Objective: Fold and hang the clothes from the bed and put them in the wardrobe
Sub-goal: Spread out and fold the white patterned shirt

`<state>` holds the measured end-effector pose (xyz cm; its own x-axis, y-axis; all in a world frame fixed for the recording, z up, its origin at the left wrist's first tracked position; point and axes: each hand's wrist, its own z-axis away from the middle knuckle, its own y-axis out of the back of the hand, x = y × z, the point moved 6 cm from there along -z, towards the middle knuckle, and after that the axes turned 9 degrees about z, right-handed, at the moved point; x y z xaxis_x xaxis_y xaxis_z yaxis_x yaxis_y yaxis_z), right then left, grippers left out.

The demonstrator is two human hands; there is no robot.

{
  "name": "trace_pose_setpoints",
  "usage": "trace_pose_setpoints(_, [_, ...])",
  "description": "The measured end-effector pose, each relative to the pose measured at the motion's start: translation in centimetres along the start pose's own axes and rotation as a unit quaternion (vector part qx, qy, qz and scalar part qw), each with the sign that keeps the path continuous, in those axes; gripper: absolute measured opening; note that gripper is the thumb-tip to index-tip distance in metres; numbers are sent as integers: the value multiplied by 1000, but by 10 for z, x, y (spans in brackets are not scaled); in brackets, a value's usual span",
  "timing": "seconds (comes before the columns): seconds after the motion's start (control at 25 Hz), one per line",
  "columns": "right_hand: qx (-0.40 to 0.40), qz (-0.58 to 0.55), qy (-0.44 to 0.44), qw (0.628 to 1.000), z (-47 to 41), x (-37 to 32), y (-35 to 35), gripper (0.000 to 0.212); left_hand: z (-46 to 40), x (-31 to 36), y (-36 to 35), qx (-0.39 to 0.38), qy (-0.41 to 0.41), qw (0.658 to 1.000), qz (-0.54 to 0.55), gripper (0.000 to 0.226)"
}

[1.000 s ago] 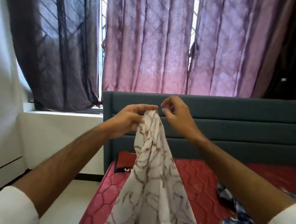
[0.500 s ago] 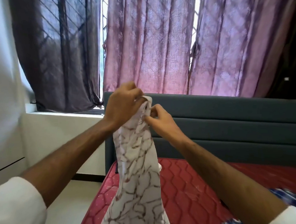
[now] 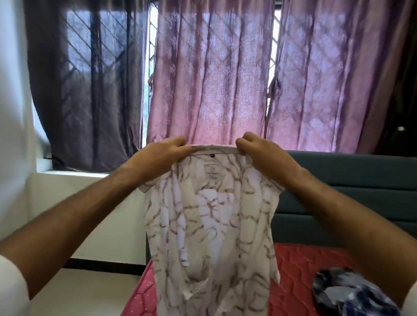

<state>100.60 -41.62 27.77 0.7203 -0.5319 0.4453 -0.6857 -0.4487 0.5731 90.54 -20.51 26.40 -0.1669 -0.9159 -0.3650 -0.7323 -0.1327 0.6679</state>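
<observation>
A white shirt (image 3: 211, 230) with a brown marbled pattern hangs in the air in front of me, its inside label facing me. My left hand (image 3: 159, 153) grips the left end of its collar and my right hand (image 3: 263, 152) grips the right end, stretching the collar flat between them. The shirt's lower part drops out of the bottom of the view over the red mattress (image 3: 300, 278).
A blue and white checked garment (image 3: 357, 303) lies crumpled on the mattress at the lower right. A dark teal headboard (image 3: 358, 190) stands behind the bed, below purple curtains (image 3: 212, 68). White wall and floor lie to the left.
My hands have moved apart along the collar, spreading the bunched shirt open so that it hangs flat. The view has tilted slightly upward.
</observation>
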Motion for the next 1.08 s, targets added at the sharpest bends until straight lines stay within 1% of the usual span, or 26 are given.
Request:
trace_pose_setpoints(0.04, [-22,36,25,999,0,4,-3,8,-4,-7,-2,-27,5,1000,-16,24])
trace_pose_setpoints(0.08, [-50,49,20,997,-1,9,-7,10,-7,-10,-2,-51,20,998,-15,17])
trace_pose_setpoints(0.16, [-86,50,-18,995,-6,15,-9,16,-15,-15,-4,-74,59,995,6,13])
trace_pose_setpoints(0.24, [-103,74,-30,991,-12,18,-11,16,-20,-13,-10,-93,65,994,-2,15])
trace_pose_setpoints(0.28, [-118,73,-16,990,-14,19,-11,16,-20,-11,-12,-110,48,993,-17,15])
trace_pose_setpoints(0.32, [-153,62,5,986,-13,19,-13,16,-18,-9,-15,-137,28,990,-21,16])
trace_pose_setpoints(0.4, [-197,39,55,978,-7,20,-14,7,-4,-6,-17,-211,22,977,17,27])
trace_pose_setpoints(0.44, [-195,38,75,977,-4,21,-14,4,3,-6,-19,-233,29,971,40,35])
trace_pose_setpoints(0.48, [-188,45,90,977,0,22,-14,5,9,-4,-21,-236,23,970,46,39])
trace_pose_setpoints(0.52, [-179,51,102,977,2,21,-15,8,11,-1,-25,-225,3,974,29,39])
trace_pose_setpoints(0.6, [-177,63,99,977,5,18,-19,8,14,6,-34,-191,-33,981,0,34])
trace_pose_setpoints(0.72, [-194,62,68,977,6,17,-26,3,19,5,-52,-203,-37,978,22,29])
trace_pose_setpoints(0.8, [-204,31,25,978,7,19,-28,3,18,0,-60,-227,-15,971,70,22])
trace_pose_setpoints(0.84, [-212,12,-8,977,7,20,-31,8,15,0,-62,-242,1,965,104,25])
trace_pose_setpoints(0.92, [-239,-29,-78,967,9,24,-45,19,14,6,-69,-285,-2,949,137,38])
trace_pose_setpoints(0.96, [-257,-54,-103,959,10,25,-52,23,15,12,-73,-308,-22,942,129,42])
trace_pose_setpoints(1.04, [-309,-139,-139,930,19,23,-69,30,27,23,-88,-344,-78,934,62,40])
trace_pose_setpoints(1.08, [-340,-188,-141,910,29,15,-77,34,36,29,-94,-325,-116,939,9,35])
